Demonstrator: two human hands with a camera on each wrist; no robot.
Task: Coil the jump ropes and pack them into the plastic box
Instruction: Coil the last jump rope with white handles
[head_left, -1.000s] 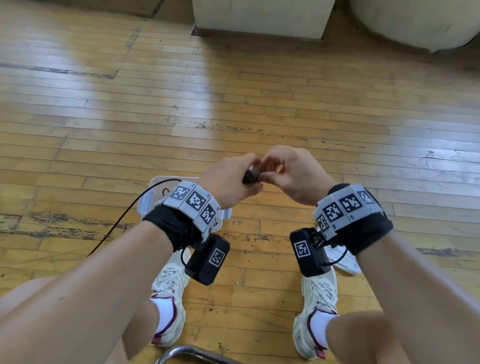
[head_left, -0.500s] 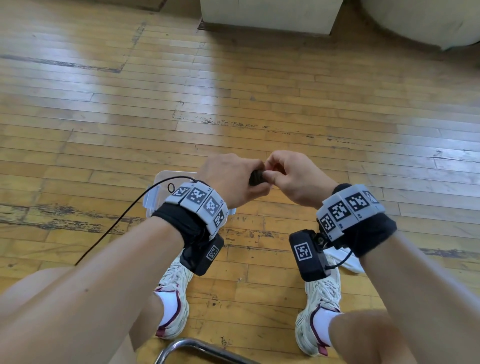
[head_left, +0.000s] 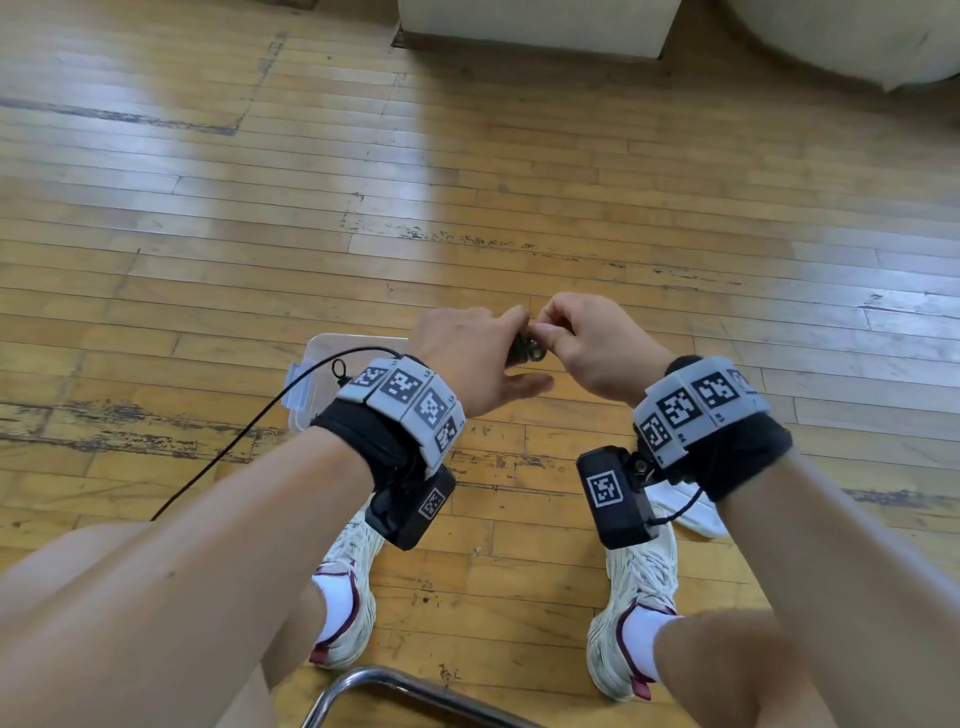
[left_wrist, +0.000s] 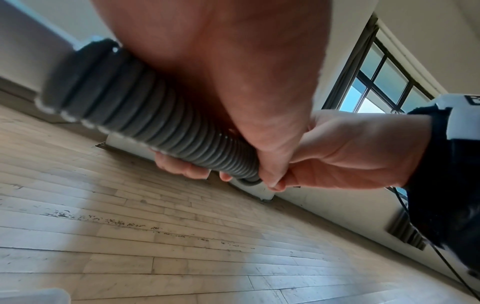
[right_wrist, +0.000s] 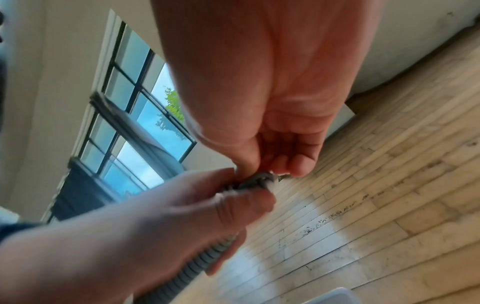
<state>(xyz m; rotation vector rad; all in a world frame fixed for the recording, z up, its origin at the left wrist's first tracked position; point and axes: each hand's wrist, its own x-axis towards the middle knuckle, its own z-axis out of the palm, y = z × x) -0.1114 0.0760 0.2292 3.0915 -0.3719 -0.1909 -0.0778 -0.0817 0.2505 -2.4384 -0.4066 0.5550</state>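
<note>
At the centre of the head view, the left hand (head_left: 470, 358) and the right hand (head_left: 597, 345) meet over the wooden floor (head_left: 519, 171). The left hand has its fingers wrapped around the jump rope (left_wrist: 145, 115), a grey rope wound tightly around itself into a ribbed bundle that runs from the upper left to the middle of the left wrist view. The right hand's thumb and fingertips pinch the bundle's end, where a loose turn of rope shows at the middle of the right wrist view. The clear plastic box (head_left: 311, 379) sits on the floor just left of centre, partly hidden behind the left wrist, with a thin black cord (head_left: 249, 431) crossing it.
</note>
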